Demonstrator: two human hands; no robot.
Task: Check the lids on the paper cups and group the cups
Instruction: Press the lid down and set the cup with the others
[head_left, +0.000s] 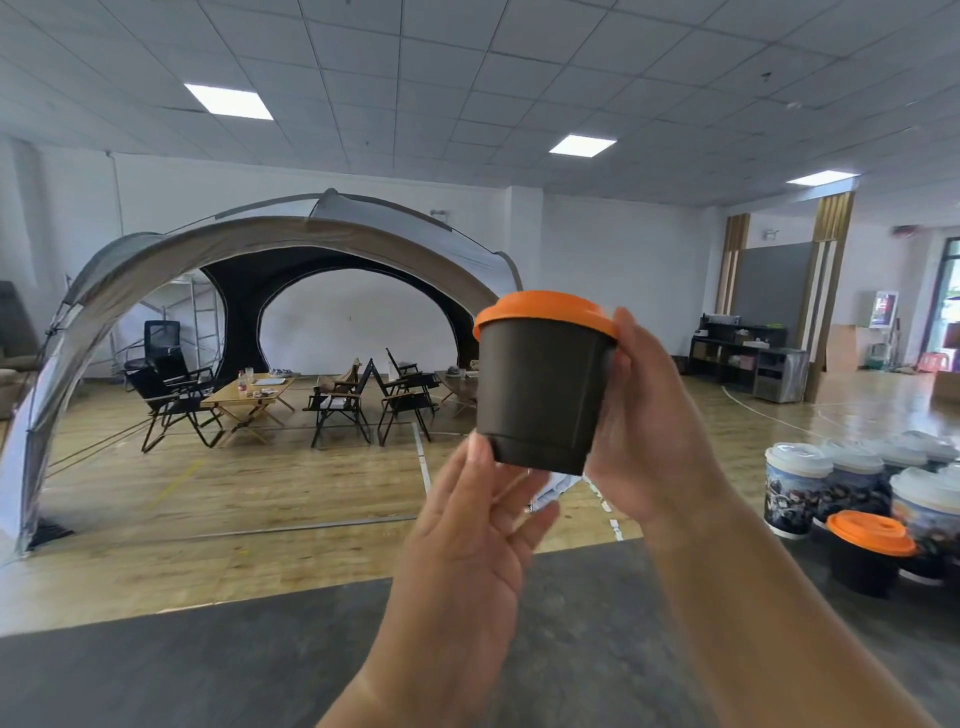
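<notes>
Held cup (540, 395): dark paper, raised clear of the table (208, 670), just to 3 o'clock of my view centre, near upright. Orange lid (543, 312) sits on its rim and looks seated along the side facing me; I cannot see the far side.

Right hand (654, 415): wrapped round the cup from its 3 o'clock side. The fingers pass behind the cup, out of sight, and one fingertip lies against the lid's rim.

Left hand (467, 530): comes up from 6 o'clock, wide, with the fingers nearly straight. Its fingertips touch the cup's base at about 7 o'clock and grip nothing.

At 4 o'clock, at the frame edge, the printed cups (795, 488) with white lids stand bunched on the table. A second dark cup (862, 571), orange-lidded, stands just beside them on the near side.

Background at 9 o'clock: a tent (208, 244) with folding chairs (337, 402) under it.
</notes>
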